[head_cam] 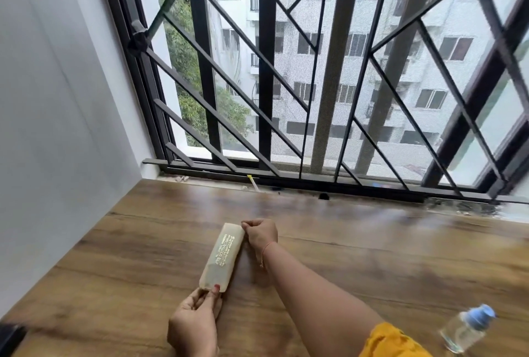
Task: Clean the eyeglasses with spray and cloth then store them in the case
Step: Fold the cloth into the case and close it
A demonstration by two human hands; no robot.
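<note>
A long beige eyeglass case (221,256) with pale printed lettering lies on the wooden table (372,256), running from near me toward the window. My left hand (194,325) pinches its near end between thumb and fingers. My right hand (260,234) pinches its far end at the upper right corner. A clear spray bottle (466,328) with a blue cap lies tilted at the table's lower right, away from both hands. The eyeglasses and the cloth are not visible.
A black window grille (315,84) stands along the table's far edge, with a building beyond. A white wall (57,127) closes the left side. A dark object (11,336) shows at the lower left corner.
</note>
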